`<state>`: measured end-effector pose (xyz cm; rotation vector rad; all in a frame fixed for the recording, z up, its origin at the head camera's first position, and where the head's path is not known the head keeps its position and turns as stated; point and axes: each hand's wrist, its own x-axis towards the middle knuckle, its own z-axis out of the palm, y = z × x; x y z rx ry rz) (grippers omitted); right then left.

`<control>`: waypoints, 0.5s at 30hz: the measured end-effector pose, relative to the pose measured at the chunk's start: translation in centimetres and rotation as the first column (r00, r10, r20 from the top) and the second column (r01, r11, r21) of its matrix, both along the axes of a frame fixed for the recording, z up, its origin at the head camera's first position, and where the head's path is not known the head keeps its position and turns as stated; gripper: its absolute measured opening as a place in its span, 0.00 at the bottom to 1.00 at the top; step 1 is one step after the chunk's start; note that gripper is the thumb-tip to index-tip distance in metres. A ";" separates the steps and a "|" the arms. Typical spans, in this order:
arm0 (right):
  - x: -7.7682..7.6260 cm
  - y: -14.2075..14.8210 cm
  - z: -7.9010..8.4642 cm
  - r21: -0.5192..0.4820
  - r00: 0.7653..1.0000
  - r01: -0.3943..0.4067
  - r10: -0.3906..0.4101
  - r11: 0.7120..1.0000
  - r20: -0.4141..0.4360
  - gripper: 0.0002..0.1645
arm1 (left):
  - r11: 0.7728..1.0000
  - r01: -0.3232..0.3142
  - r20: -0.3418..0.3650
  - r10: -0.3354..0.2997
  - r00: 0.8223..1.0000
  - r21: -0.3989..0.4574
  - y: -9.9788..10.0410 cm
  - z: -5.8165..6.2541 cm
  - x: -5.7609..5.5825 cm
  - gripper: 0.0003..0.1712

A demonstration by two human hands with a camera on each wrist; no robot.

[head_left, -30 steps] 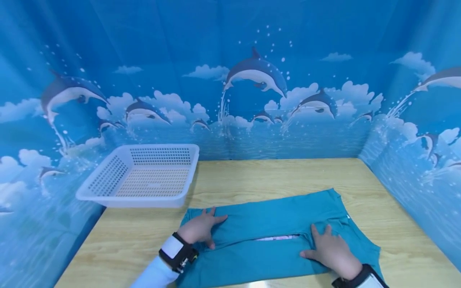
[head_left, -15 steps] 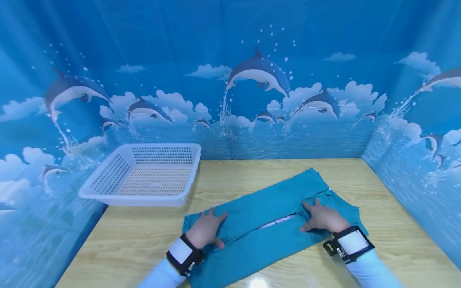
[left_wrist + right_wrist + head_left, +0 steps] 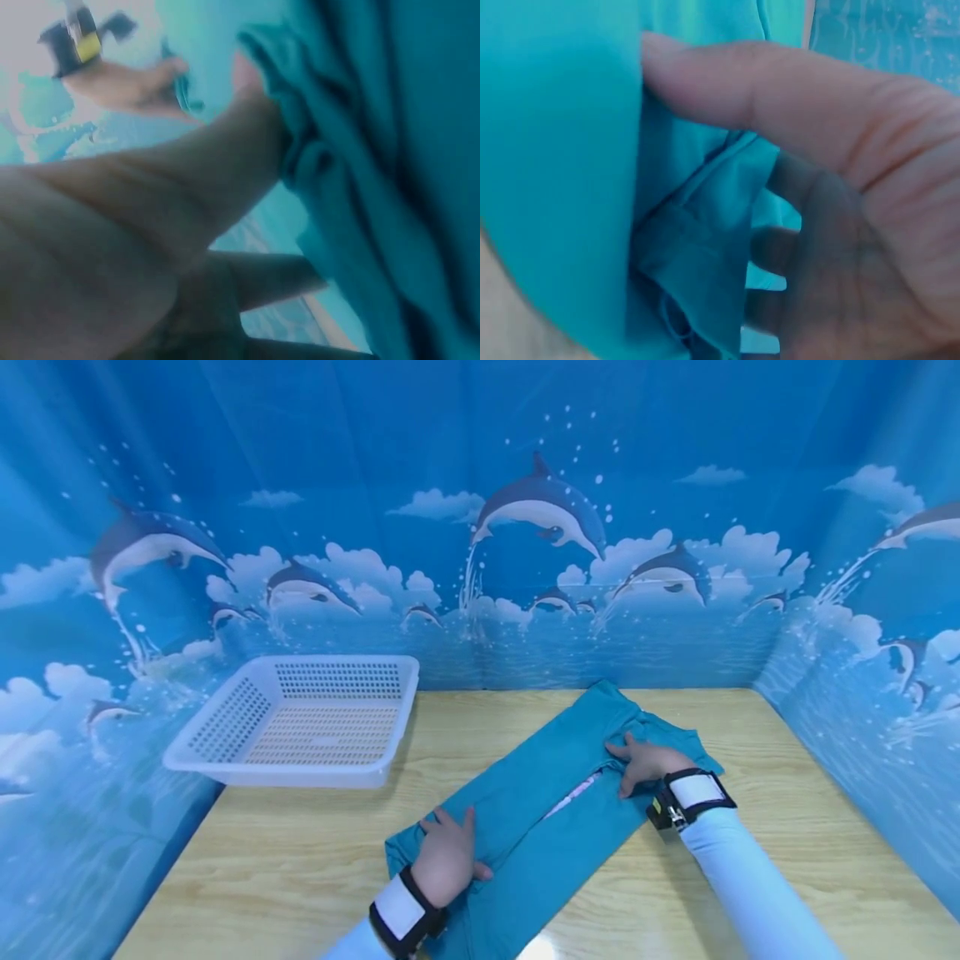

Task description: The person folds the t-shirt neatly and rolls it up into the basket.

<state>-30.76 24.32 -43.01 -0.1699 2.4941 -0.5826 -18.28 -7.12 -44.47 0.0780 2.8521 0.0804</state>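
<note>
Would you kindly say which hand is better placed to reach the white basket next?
Probably the left hand: it rests on the near end of the teal garment, closer to the white plastic basket than the right hand.

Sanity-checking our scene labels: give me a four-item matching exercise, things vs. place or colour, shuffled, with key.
Things:
1. basket
2. cloth
3. left hand
4. curtain

Descriptions:
A. blue, behind and beside the table
B. on the end of the cloth nearest the head camera
C. white, with many small holes
D. teal, lying slantwise on the table

Pairs: 1-C, 2-D, 3-B, 4-A
</note>
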 end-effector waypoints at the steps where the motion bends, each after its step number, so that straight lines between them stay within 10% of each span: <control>1: -0.4 0.0 0.0 -0.012 1.000 0.006 -0.006 1.000 0.010 0.57 | 1.000 -0.011 0.013 0.011 1.000 -0.022 0.4 -0.1 0.0 0.56; 8: 0.3 -2.4 0.4 0.111 0.995 0.038 -0.028 0.993 -0.093 0.47 | 0.999 0.038 0.063 -0.036 0.997 -0.031 1.2 1.2 -0.3 0.53; 15: 8.0 -11.1 0.3 0.209 0.960 -0.042 0.098 0.977 -0.263 0.35 | 0.973 0.180 0.007 -0.183 0.983 0.146 0.8 4.7 -4.3 0.22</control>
